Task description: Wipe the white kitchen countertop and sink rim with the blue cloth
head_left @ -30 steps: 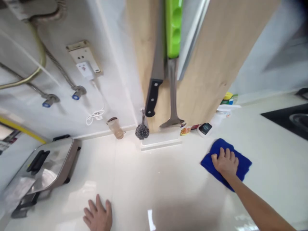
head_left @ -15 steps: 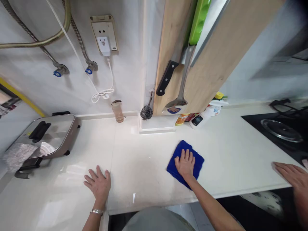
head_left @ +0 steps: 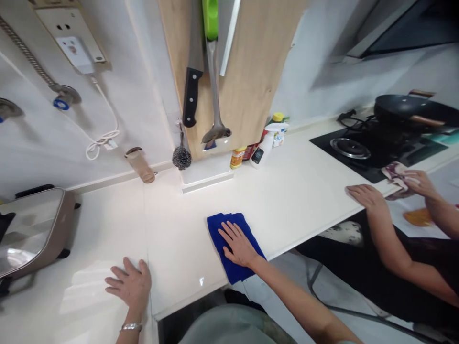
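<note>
My right hand (head_left: 239,244) lies flat on a folded blue cloth (head_left: 219,228), fingers stretched out, pressing it against the white countertop (head_left: 175,248). The cloth's near corner reaches the front edge of the counter. Further left, my left hand (head_left: 132,285) rests palm down on the bare counter, its fingers spread, with a silvery band at the wrist. It holds nothing. A thin seam in the countertop runs just right of that hand.
A co-worker's hand (head_left: 369,196) rests on the counter's edge; the other hand holds a patterned cloth (head_left: 396,172) by the stove (head_left: 380,148). An electric pan (head_left: 53,234) stands left. Spray bottle (head_left: 263,149), brown cup (head_left: 140,165) and hanging knife (head_left: 192,95) are along the wall.
The view has turned right, bringing the wok and more of the co-worker into sight. My right hand and the blue cloth have slid left and toward the front edge. My left hand stays put.
</note>
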`<state>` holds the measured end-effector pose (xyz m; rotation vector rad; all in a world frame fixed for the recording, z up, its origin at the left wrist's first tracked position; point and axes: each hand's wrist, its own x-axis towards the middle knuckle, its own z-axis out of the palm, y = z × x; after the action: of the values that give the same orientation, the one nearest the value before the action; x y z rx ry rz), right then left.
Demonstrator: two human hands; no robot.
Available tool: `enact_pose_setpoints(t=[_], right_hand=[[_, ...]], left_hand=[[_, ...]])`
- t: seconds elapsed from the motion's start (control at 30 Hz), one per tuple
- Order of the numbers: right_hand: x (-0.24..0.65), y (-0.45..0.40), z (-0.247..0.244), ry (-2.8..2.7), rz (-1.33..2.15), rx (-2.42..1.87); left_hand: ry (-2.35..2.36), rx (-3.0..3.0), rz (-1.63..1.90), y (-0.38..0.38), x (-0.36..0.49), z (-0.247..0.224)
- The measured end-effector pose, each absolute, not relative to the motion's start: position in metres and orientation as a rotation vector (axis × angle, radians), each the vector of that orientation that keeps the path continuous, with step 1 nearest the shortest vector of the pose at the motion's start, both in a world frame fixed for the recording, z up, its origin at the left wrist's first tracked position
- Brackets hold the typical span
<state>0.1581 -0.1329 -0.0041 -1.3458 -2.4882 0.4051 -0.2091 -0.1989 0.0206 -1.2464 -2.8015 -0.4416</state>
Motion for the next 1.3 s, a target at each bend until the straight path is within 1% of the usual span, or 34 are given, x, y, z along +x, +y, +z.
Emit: enact_pose_setpoints(t=[0.17, 0.33, 0.47, 0.6, 0.77, 0.83, 0.93, 1.1, 1.3], right_hand=[[0.22, -0.126, 0.002, -2.568, 0.438, -1.231], [0.294, -0.11, -0.006, -2.571, 0.343, -1.255], [0.35, -0.099, -0.02, -2.506, 0.176, -1.422], [0.378, -0.095, -0.039, -2.383, -0.053, -1.655], [0.37, -0.1, -0.065, -2.351, -0.281, -1.687], [0.359, -0.103, -0.074, -2.3, -0.356, -1.722], [0.335, -0.107, -0.083, -2.246, -0.415, -1.753], [0.283, -0.109, -0.087, -2.262, -0.401, -1.743], [0.217, -0.088, -0.078, -2.186, -0.366, -1.905]], left_hand=[[-2.756, -1.267, -0.465, -0.2, -0.207, 0.02], [-2.763, -1.262, -0.434, -0.2, -0.211, 0.015], [-2.745, -1.281, -0.407, -0.206, -0.214, 0.009], [-2.68, -1.396, -0.423, -0.219, -0.224, -0.001], [-2.625, -1.662, -0.343, -0.247, -0.27, -0.002], [-2.678, -1.564, -0.338, -0.259, -0.292, 0.001], [-2.816, -1.221, -0.392, -0.269, -0.313, 0.004], [-2.765, -1.052, -0.43, -0.269, -0.306, -0.002], [-2.691, -1.064, -0.447, -0.271, -0.3, -0.009]])
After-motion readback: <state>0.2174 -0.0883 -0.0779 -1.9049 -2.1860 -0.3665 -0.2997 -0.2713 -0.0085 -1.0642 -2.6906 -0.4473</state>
